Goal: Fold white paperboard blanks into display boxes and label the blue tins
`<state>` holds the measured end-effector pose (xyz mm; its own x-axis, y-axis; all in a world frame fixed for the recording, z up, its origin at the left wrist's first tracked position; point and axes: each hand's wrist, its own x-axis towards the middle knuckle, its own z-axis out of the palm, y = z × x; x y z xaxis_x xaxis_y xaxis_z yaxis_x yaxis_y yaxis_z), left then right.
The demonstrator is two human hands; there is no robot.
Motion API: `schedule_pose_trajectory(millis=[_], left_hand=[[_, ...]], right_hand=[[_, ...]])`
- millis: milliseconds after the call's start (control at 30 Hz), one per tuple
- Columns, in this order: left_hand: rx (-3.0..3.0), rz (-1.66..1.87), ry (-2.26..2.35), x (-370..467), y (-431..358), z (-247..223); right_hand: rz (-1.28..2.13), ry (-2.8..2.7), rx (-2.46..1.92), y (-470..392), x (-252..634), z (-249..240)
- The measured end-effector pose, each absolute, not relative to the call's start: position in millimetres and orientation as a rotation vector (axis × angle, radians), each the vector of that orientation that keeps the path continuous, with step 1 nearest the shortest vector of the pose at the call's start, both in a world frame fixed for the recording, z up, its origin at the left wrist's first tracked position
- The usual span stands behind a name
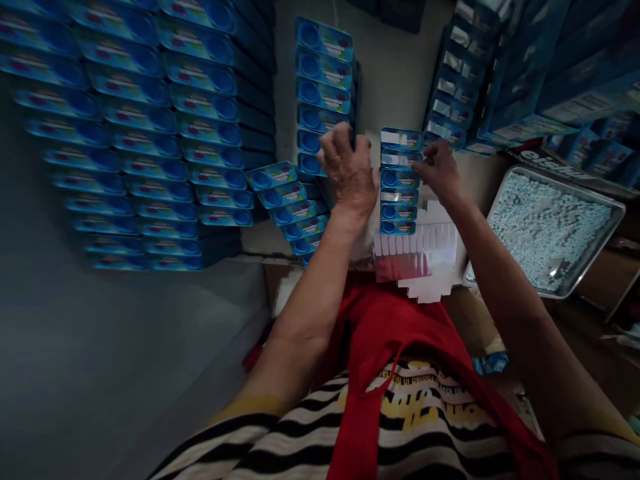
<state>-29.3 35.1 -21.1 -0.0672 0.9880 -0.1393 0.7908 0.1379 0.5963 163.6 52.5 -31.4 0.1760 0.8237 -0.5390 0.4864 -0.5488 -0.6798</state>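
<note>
My left hand point(347, 170) is over the near end of a column of blue boxes point(325, 70), its fingers bent and spread. What lies under its fingertips is hidden. My right hand point(443, 172) is closed in a pinch at the right edge of a short row of small blue boxes point(399, 179). Shiny pale strips lie across some of these boxes; others show a round blue mark. Too small to make out is whatever the right fingertips hold. Just below the row lies a sheet of whitish strips point(417, 240), with a pinkish part at its lower left.
Tall stacks of blue boxes point(200, 80) fill the left side. A slanted group of boxes point(290, 207) sits left of my left forearm. More boxes with shiny strips point(453, 87) stand at right, near a metal tray point(623, 210) of pale blue pellets.
</note>
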Motion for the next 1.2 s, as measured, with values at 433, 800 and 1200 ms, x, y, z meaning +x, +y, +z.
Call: schedule_pose_trajectory(millis=[433, 800, 1200], left_hand=[[1.618, 0.375, 1.751, -22.4, -179.6, -31.7], [0.966, 0.371, 2.074, -16.8, -201.3, -62.1], [0.956, 0.516, 2.134, -36.0, -193.3, -91.1]], right_hand=[[0.93, -1.406, -2.526, -158.5, 256.5, -32.6], [0.969, -1.417, -2.539, -180.4, 257.8, -48.0], [1.221, -0.883, -2.361, -198.8, 252.3, -56.7]])
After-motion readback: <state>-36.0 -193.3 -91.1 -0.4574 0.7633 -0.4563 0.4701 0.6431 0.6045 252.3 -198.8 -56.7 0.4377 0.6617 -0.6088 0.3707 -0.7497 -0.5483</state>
